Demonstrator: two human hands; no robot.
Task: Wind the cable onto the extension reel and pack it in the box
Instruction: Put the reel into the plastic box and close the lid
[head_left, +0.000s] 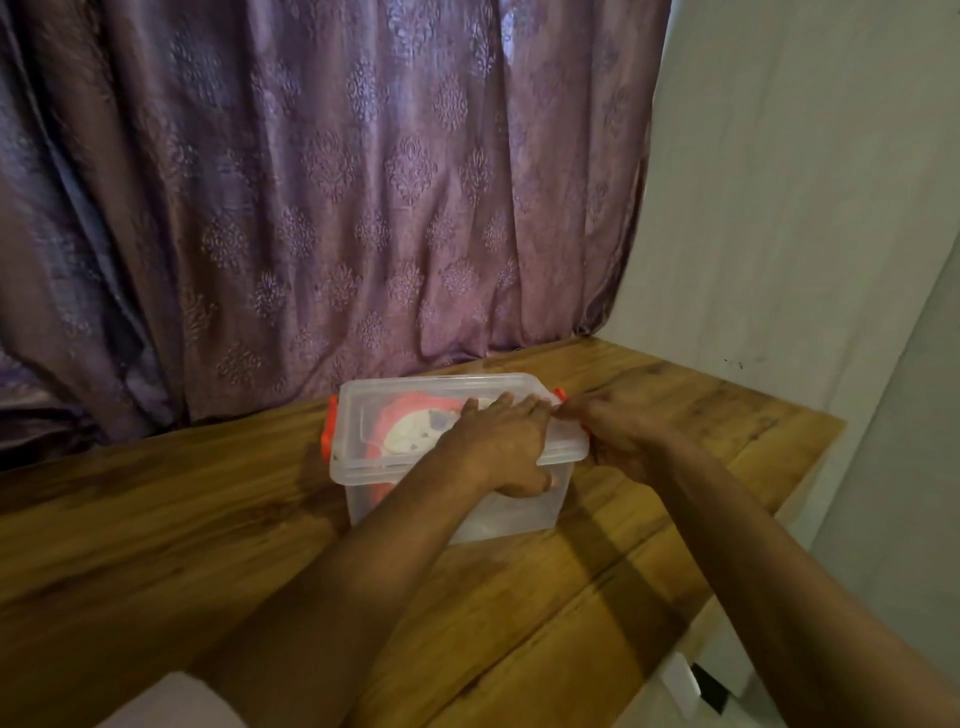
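Purple curtain (322, 208) close behind lidded box (395, 410)

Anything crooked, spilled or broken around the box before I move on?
Nothing stands out. The lid sits level on the clear box, the pink reel is inside, and no cable trails on the wooden table.

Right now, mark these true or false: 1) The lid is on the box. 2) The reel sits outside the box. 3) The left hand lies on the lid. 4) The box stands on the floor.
1) True: the lid covers the box.
2) False: the reel shows through the lid, inside.
3) True: the left hand rests flat there.
4) False: it stands on the wooden table.
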